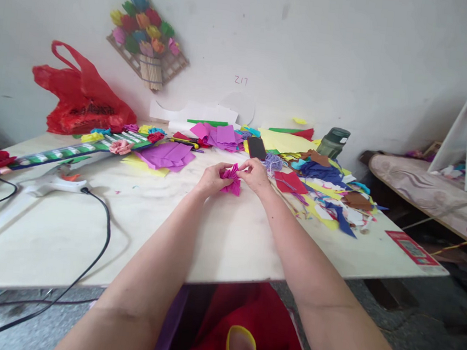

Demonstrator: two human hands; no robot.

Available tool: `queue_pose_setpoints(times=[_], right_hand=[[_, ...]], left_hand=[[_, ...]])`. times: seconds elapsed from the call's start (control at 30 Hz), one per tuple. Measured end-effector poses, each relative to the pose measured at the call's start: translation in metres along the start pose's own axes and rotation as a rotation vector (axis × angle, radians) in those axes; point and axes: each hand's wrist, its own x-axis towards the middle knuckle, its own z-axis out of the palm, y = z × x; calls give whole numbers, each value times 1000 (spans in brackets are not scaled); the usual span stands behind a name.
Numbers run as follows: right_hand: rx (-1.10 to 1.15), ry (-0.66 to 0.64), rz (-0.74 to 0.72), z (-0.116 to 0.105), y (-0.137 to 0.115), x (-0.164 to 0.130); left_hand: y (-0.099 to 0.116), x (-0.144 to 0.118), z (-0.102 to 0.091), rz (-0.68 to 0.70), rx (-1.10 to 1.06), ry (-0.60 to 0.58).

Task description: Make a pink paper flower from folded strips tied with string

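Both hands meet over the middle of the white table (234, 252), around a piece of pleated magenta paper (231, 183). My left hand (213, 178) grips its left side between thumb and fingers. From the right, my right hand (255, 175) pinches the paper's upper edge. The folds fan out below the fingers, and part of the paper is hidden behind them. Just beyond the hands lie a dark phone (256, 148) and a tangle of lilac yarn (274, 162). Purple paper sheets (169, 155) lie to the left of my left hand.
Coloured paper scraps (324, 175) spread across the right side, with a dark green bottle (334, 143) behind. At left are a white glue gun (57, 183) with a black cord (103, 239), a flower-decorated strip (70, 151) and a red plastic bag (84, 94).
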Motion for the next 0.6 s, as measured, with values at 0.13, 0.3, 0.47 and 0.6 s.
queue_pose_setpoints(times=[0.13,0.3,0.47,0.6], right_hand=[[-13,-1,9,3,2,2],[-3,-17,3,5,3,2],[20,-52,-3,3,2,2],[10,-26,30,3,2,2]], left_hand=[[-3,1,1,35,1,-11],[-5,1,2,44,31,11],[-3,1,2,37,71,30],[-1,0,3,55,111,33]])
